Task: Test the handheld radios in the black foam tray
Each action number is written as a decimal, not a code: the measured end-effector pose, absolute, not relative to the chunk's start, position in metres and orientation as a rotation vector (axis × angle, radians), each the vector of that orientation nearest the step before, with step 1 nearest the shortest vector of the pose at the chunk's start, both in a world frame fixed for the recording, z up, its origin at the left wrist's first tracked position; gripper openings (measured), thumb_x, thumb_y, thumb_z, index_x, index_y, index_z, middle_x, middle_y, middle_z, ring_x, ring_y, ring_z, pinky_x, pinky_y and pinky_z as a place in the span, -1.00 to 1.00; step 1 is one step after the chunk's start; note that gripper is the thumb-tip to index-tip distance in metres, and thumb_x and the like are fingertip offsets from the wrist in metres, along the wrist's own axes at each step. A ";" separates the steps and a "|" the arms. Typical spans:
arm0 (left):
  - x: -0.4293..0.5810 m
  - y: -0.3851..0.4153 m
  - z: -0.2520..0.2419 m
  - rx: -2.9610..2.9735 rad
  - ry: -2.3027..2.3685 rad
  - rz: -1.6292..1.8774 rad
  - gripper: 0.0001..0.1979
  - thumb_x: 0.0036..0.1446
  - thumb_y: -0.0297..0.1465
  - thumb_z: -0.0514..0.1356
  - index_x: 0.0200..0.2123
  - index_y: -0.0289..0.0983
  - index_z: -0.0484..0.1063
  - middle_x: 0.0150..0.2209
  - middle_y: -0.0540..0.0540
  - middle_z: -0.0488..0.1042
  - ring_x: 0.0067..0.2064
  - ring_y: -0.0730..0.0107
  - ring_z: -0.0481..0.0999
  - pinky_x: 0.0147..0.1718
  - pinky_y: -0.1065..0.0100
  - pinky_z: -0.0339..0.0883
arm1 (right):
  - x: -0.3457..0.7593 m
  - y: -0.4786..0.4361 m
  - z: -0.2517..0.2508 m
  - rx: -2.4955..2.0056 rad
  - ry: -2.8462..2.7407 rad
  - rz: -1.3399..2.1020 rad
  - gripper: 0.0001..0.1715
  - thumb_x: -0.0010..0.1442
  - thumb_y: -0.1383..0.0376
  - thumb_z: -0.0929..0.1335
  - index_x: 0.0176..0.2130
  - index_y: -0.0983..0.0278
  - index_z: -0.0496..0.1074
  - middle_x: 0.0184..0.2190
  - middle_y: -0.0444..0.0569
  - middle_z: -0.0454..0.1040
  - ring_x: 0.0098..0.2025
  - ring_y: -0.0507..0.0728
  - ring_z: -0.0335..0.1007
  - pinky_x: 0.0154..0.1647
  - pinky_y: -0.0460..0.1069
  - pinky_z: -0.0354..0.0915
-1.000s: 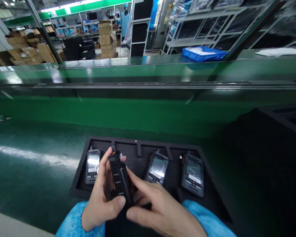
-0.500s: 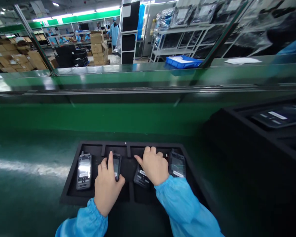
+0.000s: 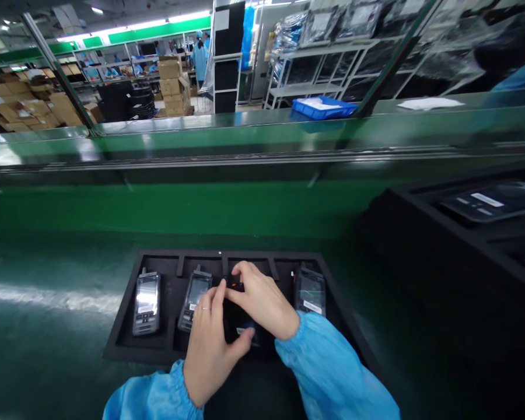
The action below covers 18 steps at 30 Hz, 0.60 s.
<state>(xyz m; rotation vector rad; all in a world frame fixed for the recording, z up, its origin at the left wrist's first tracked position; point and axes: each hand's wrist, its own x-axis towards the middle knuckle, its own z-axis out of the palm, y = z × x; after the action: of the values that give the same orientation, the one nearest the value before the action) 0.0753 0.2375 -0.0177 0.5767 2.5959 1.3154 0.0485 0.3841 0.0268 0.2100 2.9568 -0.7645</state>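
Note:
A black foam tray (image 3: 157, 352) on the bench holds several rugged handsets with stub antennas and screens. One handset (image 3: 147, 303) lies at the far left, another handset (image 3: 196, 298) tilts beside it, and a third handset (image 3: 311, 290) sits at the right. Between my hands is a dark handset (image 3: 240, 330), mostly covered, with a bit of orange near its top. My left hand (image 3: 214, 347) grips its left side, thumb at the lower right. My right hand (image 3: 262, 300) has its fingers curled over its top end.
At the right stands a stack of black foam trays (image 3: 424, 256) with a handset (image 3: 485, 201) in the top one. A raised green ledge (image 3: 179, 137) runs across behind the tray. On it are a blue bin (image 3: 324, 109) and white paper (image 3: 431, 104).
My left hand has left the second handset and moved right to the one by my right hand. My right hand has shifted slightly left, its fingers now curled at that handset's top.

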 end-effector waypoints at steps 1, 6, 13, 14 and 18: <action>0.074 0.236 -0.018 0.555 2.550 1.352 -0.25 0.18 -0.29 0.18 0.34 -0.44 0.01 0.28 -0.47 0.17 0.34 -0.13 0.15 0.28 -0.18 0.08 | 0.051 0.382 0.028 0.171 2.971 -0.848 -0.87 0.14 0.32 0.43 -0.27 0.24 0.40 -0.30 -0.16 0.46 -0.39 0.01 0.42 -0.37 -0.11 0.25; 0.073 0.236 -0.017 0.418 2.316 1.528 -0.01 0.16 -0.30 0.21 0.39 -0.38 -0.44 0.38 -0.47 -0.01 0.42 -0.02 0.00 0.31 -0.05 0.07 | 0.062 0.365 0.024 0.131 3.129 -1.121 -0.86 0.13 0.36 0.40 -0.43 0.22 0.36 -0.36 -0.17 0.36 -0.46 0.02 0.34 -0.38 -0.06 0.23; 0.085 0.235 -0.017 0.108 2.005 2.028 -0.11 0.10 -0.25 0.33 0.33 -0.20 -0.15 0.31 -0.28 0.14 0.36 0.06 0.13 0.33 0.06 0.01 | 0.085 0.353 0.043 -0.097 3.134 -1.764 -0.85 0.30 0.15 0.38 -0.21 0.18 0.42 -0.16 -0.05 0.44 -0.14 0.08 0.48 -0.10 -0.07 0.42; 0.084 0.233 -0.015 0.038 1.964 2.124 -0.09 0.07 -0.25 0.36 0.32 -0.18 -0.14 0.29 -0.26 0.17 0.35 0.06 0.15 0.32 0.08 0.03 | 0.088 0.353 0.048 -0.171 3.046 -1.883 -0.83 0.32 0.14 0.36 -0.12 0.15 0.43 -0.09 -0.04 0.45 -0.06 0.09 0.48 -0.05 -0.07 0.42; 0.072 0.218 -0.001 -0.175 1.666 2.435 -0.08 -0.07 -0.16 0.41 0.26 -0.20 0.00 0.05 -0.18 0.43 0.20 0.06 0.36 0.16 0.21 0.27 | 0.095 0.356 0.059 -0.321 2.957 -1.926 -0.78 0.37 0.24 0.29 0.01 0.06 0.39 -0.03 -0.08 0.51 0.02 0.10 0.46 0.00 -0.02 0.44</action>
<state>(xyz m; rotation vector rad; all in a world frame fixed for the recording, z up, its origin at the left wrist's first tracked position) 0.0718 0.2177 -0.0010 -0.1748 1.6662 2.4351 0.0951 0.3557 0.0593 -0.3206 2.9571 -1.9265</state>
